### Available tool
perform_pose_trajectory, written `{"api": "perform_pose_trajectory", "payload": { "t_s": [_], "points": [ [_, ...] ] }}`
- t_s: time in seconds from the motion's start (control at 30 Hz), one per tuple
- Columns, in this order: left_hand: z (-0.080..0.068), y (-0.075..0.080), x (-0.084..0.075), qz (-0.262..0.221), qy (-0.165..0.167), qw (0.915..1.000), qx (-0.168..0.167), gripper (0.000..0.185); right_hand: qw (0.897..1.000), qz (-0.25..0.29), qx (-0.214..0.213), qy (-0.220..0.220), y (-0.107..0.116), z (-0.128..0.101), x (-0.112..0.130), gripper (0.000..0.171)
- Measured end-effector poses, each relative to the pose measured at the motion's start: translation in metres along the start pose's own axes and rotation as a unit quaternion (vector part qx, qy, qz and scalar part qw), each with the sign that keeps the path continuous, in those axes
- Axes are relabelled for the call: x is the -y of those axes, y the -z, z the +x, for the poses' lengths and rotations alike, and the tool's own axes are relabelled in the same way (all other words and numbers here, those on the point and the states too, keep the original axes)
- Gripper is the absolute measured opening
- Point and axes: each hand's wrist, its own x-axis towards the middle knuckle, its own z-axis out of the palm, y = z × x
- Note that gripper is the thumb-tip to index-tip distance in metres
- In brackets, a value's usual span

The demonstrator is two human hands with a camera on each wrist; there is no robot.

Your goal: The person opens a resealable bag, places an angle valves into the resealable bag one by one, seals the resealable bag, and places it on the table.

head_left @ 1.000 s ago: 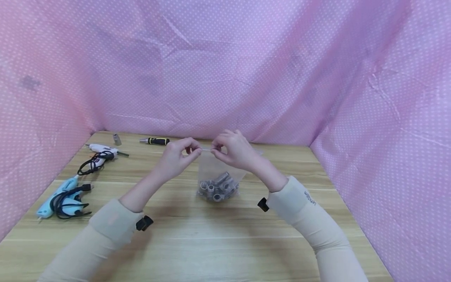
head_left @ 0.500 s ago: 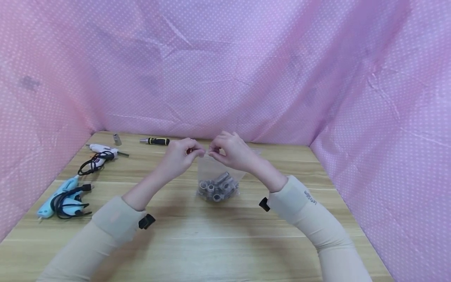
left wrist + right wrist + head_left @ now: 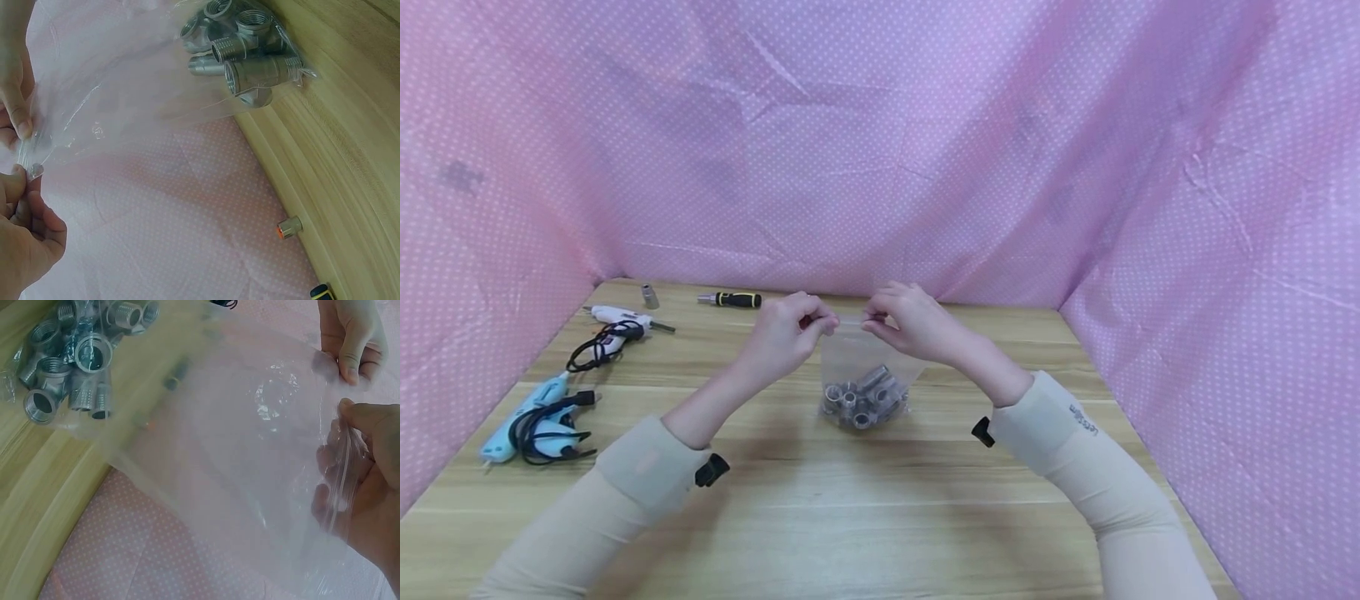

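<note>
A clear zip bag (image 3: pixel 846 354) stands on the table with its top edge held up. Threaded metal pipe fittings (image 3: pixel 253 53), several of them, lie bunched in its bottom. My left hand (image 3: pixel 784 333) pinches the bag's top corner between thumb and index finger. A short way to the right along the same edge, my right hand (image 3: pixel 917 327) pinches the zip strip. In the right wrist view, the curled fingers of my right hand (image 3: pixel 372 469) show through the film behind the strip.
At the left of the wooden table (image 3: pixel 850 533) lie a light blue glue gun (image 3: pixel 535 425) and a white glue gun (image 3: pixel 617 321), both with black cables. A yellow-black screwdriver (image 3: pixel 733 300) and a single metal fitting (image 3: pixel 650 296) are farther back. Pink dotted cloth (image 3: pixel 850 167) surrounds the table.
My right hand first came close to the left one, then slid right along the bag's top edge, widening the gap. My left hand shifted slightly right. The fittings stayed put.
</note>
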Motion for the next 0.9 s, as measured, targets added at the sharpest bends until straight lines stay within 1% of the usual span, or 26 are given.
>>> {"api": "perform_pose_trajectory", "payload": {
  "t_s": [0.17,0.3,0.53,0.7,0.9],
  "points": [
    [0.000,0.001,0.001,0.005,0.005,0.9999,-0.008,0.004,1.000,-0.007,0.007,-0.025,0.004,-0.007,-0.004,0.010],
    [-0.002,0.002,0.004,0.012,0.003,0.9998,-0.013,0.005,0.999,-0.021,0.006,-0.032,0.006,-0.012,-0.009,0.010],
    [-0.003,0.005,0.006,0.014,0.000,0.9998,-0.014,0.005,0.999,-0.016,-0.007,-0.033,0.008,-0.023,-0.018,0.011],
    [-0.004,0.006,0.008,0.014,0.006,0.9997,-0.020,0.004,0.999,-0.023,-0.012,-0.034,0.010,-0.028,-0.024,0.013],
    [-0.006,0.007,0.010,0.013,0.004,0.9995,-0.027,0.004,0.999,-0.029,-0.018,-0.028,0.014,-0.034,-0.029,0.013]
  ]
}}
